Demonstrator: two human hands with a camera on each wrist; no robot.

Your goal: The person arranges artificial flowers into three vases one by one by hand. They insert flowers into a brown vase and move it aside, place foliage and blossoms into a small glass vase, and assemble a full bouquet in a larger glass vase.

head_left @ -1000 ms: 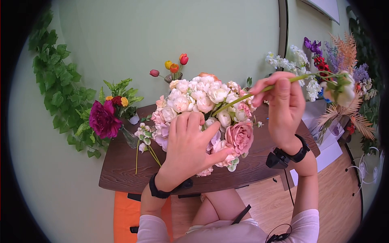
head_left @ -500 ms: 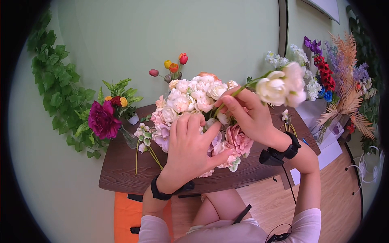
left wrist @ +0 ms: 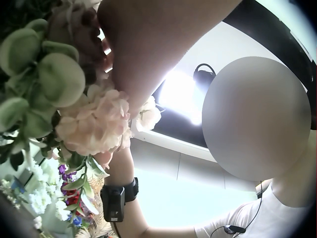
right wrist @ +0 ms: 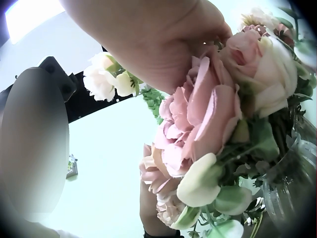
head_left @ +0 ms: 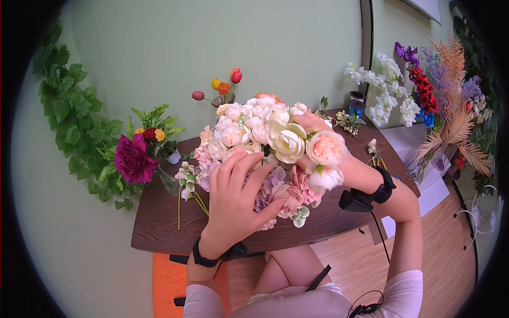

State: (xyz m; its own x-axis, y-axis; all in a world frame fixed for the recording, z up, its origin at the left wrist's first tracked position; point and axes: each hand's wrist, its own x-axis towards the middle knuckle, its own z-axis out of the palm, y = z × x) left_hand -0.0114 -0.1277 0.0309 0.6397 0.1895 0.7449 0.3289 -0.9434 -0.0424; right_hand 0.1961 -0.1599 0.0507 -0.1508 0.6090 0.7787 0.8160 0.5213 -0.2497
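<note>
The bouquet of white, pink and lilac flowers [head_left: 233, 132] stands at the middle of the table; a glass vase [right wrist: 285, 198] shows under it in the right wrist view. Against its front left side rests my left hand [head_left: 233, 199], fingers spread and slightly bent. My right hand [head_left: 313, 123] is at the bouquet's back right, largely covered by a spray with a cream bloom [head_left: 286, 141], a peach bloom [head_left: 325, 148] and a white bloom [head_left: 326, 178]. Its fingertips and the stem it pinches are hidden among the blooms.
A magenta flower [head_left: 133, 158] in a glass vase stands left, tulips [head_left: 223, 88] behind. Loose white-flowered stems [head_left: 200, 202] lie left of the bouquet. Sprigs [head_left: 348, 123] and a dark blue container [head_left: 357, 107] are at the back right, tall flowers [head_left: 422, 87] beyond.
My right hand has come in from the right and down to the bouquet, and the spray's blooms have swung down over it. My left hand has shifted slightly left, its fingers spread wider.
</note>
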